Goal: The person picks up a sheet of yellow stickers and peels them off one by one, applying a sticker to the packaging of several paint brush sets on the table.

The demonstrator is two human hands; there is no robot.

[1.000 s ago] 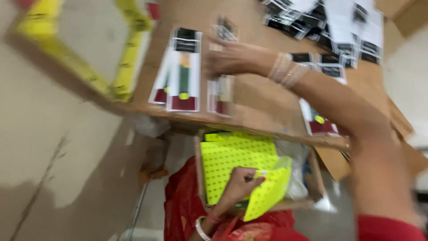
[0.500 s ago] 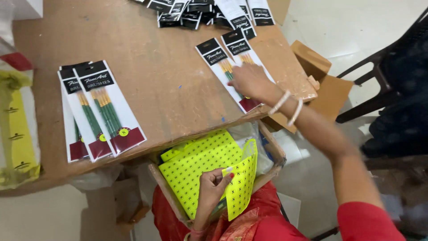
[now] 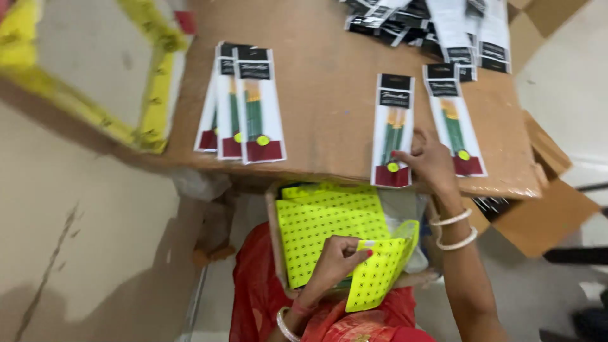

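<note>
Brown cardboard worktop [image 3: 329, 95], clear-sleeved green brush packs. Right hand [image 3: 430, 158] fingers flat on middle brush pack [image 3: 392, 130], yellow dot on base. Left hand [image 3: 339, 259] pinches yellow sticker sheet [image 3: 329, 221] on lap. Sticking step, seemingly; next needs peeled sticker.

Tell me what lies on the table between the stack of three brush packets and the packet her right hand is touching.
Nothing: the head view shows only bare brown table between stack and packet.
</note>
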